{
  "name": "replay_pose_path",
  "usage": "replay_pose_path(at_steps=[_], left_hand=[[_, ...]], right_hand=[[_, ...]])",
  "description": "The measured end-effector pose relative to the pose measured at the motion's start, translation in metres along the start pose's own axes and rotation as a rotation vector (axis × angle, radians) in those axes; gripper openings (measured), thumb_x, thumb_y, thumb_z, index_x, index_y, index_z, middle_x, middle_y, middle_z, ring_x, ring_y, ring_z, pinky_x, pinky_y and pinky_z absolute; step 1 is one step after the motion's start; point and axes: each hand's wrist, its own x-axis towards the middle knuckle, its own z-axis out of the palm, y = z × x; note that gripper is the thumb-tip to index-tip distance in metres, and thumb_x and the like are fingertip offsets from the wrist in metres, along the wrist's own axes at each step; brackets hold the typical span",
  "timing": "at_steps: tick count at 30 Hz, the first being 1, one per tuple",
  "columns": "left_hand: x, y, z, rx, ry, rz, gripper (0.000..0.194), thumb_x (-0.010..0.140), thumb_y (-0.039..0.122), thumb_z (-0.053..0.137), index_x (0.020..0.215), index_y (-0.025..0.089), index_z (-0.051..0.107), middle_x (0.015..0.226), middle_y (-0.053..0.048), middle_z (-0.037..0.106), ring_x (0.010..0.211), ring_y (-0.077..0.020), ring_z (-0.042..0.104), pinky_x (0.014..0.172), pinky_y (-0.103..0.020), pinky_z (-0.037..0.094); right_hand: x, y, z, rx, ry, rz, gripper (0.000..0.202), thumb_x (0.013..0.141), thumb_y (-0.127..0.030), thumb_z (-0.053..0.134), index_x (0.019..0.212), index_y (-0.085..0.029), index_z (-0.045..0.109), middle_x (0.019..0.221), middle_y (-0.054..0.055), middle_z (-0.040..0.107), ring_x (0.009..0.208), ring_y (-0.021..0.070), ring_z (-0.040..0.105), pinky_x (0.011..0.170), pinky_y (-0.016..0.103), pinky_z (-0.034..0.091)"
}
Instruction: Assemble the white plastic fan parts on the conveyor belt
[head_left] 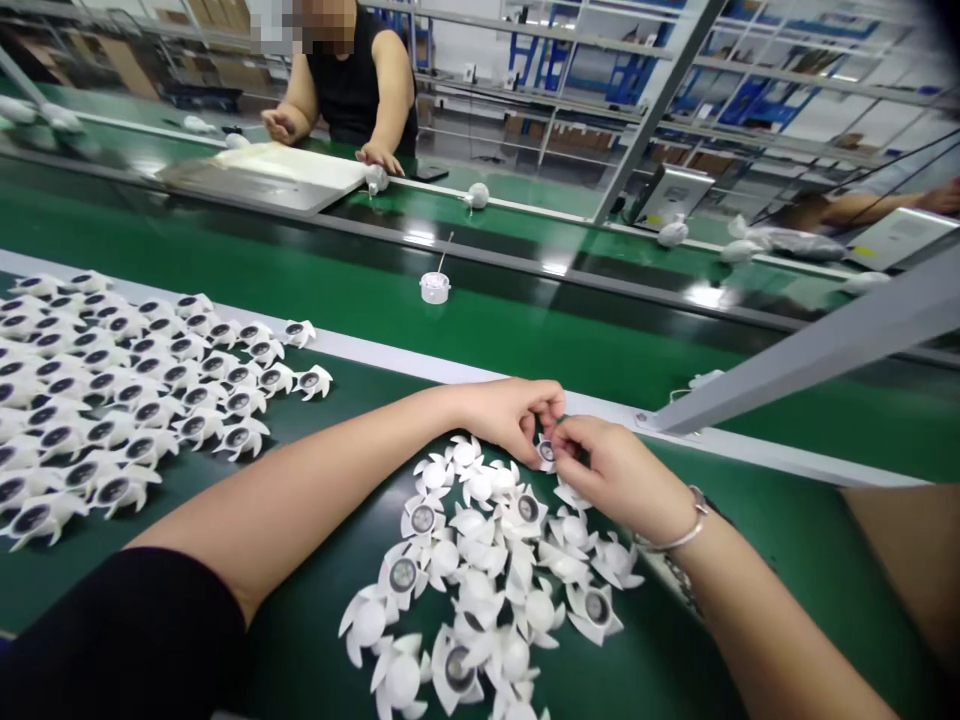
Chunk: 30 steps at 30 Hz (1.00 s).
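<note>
Setting: workshop with shelving at the far side; dark green worktop (300, 640), green conveyor belt (337, 290) beyond it.

Item: one small white bladed part (547, 453), dark-centred, between the two hands at the far edge of the loose heap (480, 590).

Also: ordered rows of like parts (199, 425), left; round white fitting (435, 288) on the belt; co-worker (367, 80), far side.

Step, as judged: two-handed fingertip work on a single part. Next move appears to call for a steady light pinch, blades kept free.

Left hand (514, 415): arm reaching across from near left, fingers curled, thumb and fingertips closed at the part.

Right hand (619, 470): reaching in from near right, bracelet (694, 525) at wrist, thumb and forefinger pinching the part.
</note>
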Motion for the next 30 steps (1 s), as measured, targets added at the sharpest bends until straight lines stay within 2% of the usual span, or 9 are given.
replay_pose_path(at_steps=[6, 13, 18, 21, 25, 28, 30], left_hand=[[-0.002, 0.005, -0.001, 0.031, 0.009, -0.001, 0.052, 0.063, 0.015, 0.079, 0.101, 0.023, 0.044, 0.097, 0.0, 0.065, 0.07, -0.0108, 0.062, 0.06, -0.023, 0.047], [-0.004, 0.003, 0.001, 0.082, 0.048, 0.033, 0.05, 0.063, 0.017, 0.078, 0.099, 0.024, 0.045, 0.094, 0.003, 0.063, 0.071, -0.0108, 0.062, 0.063, -0.024, 0.047], [-0.003, 0.002, 0.001, 0.042, 0.045, 0.007, 0.052, 0.062, 0.015, 0.079, 0.099, 0.023, 0.044, 0.098, 0.002, 0.063, 0.071, -0.0102, 0.061, 0.063, -0.024, 0.048], [-0.003, 0.003, 0.001, 0.038, 0.039, 0.0, 0.052, 0.062, 0.014, 0.079, 0.099, 0.023, 0.043, 0.1, 0.001, 0.064, 0.07, -0.0095, 0.06, 0.064, -0.024, 0.048], [-0.002, 0.004, 0.002, -0.012, 0.03, -0.022, 0.054, 0.062, 0.015, 0.08, 0.099, 0.023, 0.042, 0.104, -0.001, 0.065, 0.067, -0.0085, 0.059, 0.06, -0.024, 0.047], [-0.002, 0.002, 0.003, -0.026, 0.038, -0.019, 0.053, 0.062, 0.014, 0.08, 0.098, 0.022, 0.043, 0.103, -0.001, 0.065, 0.066, -0.008, 0.059, 0.058, -0.022, 0.046], [-0.001, 0.001, 0.003, -0.025, 0.036, -0.017, 0.051, 0.062, 0.015, 0.08, 0.098, 0.022, 0.044, 0.103, -0.001, 0.065, 0.066, -0.0083, 0.059, 0.058, -0.022, 0.046]], right_hand=[[0.001, -0.002, 0.011, -0.287, 0.096, -0.094, 0.013, 0.087, -0.016, 0.052, 0.075, -0.018, 0.057, 0.074, 0.004, 0.058, 0.064, 0.0172, 0.051, 0.06, 0.029, 0.033], [-0.001, -0.005, 0.014, -0.545, 0.17, -0.236, 0.006, 0.085, -0.014, 0.06, 0.083, -0.014, 0.065, 0.075, 0.006, 0.062, 0.069, 0.0222, 0.06, 0.063, 0.032, 0.037], [-0.008, -0.014, 0.016, -0.698, 0.209, -0.335, 0.008, 0.082, -0.008, 0.061, 0.081, -0.012, 0.068, 0.074, 0.007, 0.062, 0.069, 0.0245, 0.059, 0.065, 0.036, 0.036], [-0.016, -0.025, 0.018, -0.749, 0.229, -0.338, 0.014, 0.079, -0.002, 0.059, 0.079, -0.012, 0.069, 0.073, 0.007, 0.063, 0.069, 0.0237, 0.057, 0.065, 0.036, 0.035], [-0.024, -0.037, 0.023, -0.771, 0.227, -0.309, 0.021, 0.074, 0.002, 0.058, 0.066, -0.015, 0.066, 0.067, 0.006, 0.06, 0.066, 0.0228, 0.056, 0.063, 0.036, 0.033], [-0.027, -0.039, 0.02, -0.74, 0.237, -0.282, 0.017, 0.075, -0.001, 0.061, 0.07, -0.015, 0.069, 0.067, 0.005, 0.061, 0.065, 0.023, 0.057, 0.065, 0.037, 0.036], [-0.028, -0.033, 0.012, -0.681, 0.191, -0.267, 0.014, 0.079, -0.006, 0.062, 0.074, -0.016, 0.071, 0.067, 0.003, 0.061, 0.064, 0.0219, 0.058, 0.068, 0.037, 0.039]])
